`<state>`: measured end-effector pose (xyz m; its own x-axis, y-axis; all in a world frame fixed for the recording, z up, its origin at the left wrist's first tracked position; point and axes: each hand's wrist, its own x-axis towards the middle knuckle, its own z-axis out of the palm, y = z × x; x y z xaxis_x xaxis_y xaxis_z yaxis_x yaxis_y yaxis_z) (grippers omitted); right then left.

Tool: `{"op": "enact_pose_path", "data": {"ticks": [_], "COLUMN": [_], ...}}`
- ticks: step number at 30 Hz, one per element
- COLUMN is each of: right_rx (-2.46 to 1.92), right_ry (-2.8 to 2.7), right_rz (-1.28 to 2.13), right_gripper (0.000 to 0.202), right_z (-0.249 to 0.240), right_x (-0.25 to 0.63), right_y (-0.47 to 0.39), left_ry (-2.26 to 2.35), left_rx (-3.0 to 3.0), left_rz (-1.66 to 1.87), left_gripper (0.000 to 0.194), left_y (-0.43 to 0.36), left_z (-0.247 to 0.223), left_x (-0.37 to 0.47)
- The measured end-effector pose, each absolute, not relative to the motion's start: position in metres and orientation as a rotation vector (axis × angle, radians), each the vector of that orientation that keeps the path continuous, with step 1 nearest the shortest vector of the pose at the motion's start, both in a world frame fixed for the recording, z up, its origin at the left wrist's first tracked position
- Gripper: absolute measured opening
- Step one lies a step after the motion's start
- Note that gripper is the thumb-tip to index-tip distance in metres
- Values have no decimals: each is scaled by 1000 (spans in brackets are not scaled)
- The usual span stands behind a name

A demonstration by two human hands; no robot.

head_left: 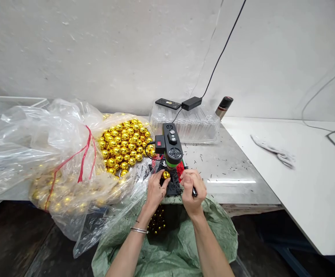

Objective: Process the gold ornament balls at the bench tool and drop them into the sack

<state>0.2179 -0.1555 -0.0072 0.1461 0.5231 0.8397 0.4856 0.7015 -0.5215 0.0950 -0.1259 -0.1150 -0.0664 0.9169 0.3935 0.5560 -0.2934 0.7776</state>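
Between the fingertips of my left hand (156,189) is a shiny gold ball (166,175), just under the head of a black bench machine (173,144) with fans and buttons on top. My right hand (194,189) is wrapped round a black-gripped lever handle (194,192) at the machine's right side. Small black pieces litter the machine's dark base (173,186). Directly below my hands hangs a green woven sack (213,231), its mouth spread wide, with several gold balls (157,221) inside. Left of the machine, many more gold balls (124,144) lie in a clear plastic bag (40,142).
Behind the machine stands a clear plastic box (199,127) with a power adapter (192,103) and a black remote-like object (168,103) on top. A dark-capped bottle (224,107) leans nearby. On the white table (314,184) lies a grey glove-like cloth (274,152). A white basket (14,102) is far left.
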Motion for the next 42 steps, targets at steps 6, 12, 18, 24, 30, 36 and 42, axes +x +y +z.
{"op": "enact_pose_path", "data": {"ticks": [6, 12, 18, 24, 30, 36, 42], "right_rx": [-871, -869, -866, -852, -784, -780, -789], "right_ry": [-1498, -1496, -1495, -1517, -1524, -1486, -1448], "right_rz": [31, 27, 25, 21, -60, -90, -62], "right_gripper": [28, 27, 28, 26, 29, 32, 32], "right_z": [-8, -13, -13, -23, -55, -81, -90], "right_x": [218, 219, 219, 221, 221, 221, 218], "right_y": [-156, -156, -156, -156, -149, -143, -143], "left_ry": [1618, 1617, 1604, 1573, 1589, 1581, 1574], "left_rx": [1920, 2016, 1969, 1966, 1956, 1963, 1965], "left_rz": [1353, 1277, 1197, 1183, 1172, 1182, 1189], "left_gripper": [27, 28, 30, 33, 33, 34, 32], "left_y": [-129, -129, -122, -122, -123, -122, -122], "left_z": [-120, -114, -112, -114, -115, -117, -118], "left_x": [94, 91, 91, 91, 92, 92, 93]}}
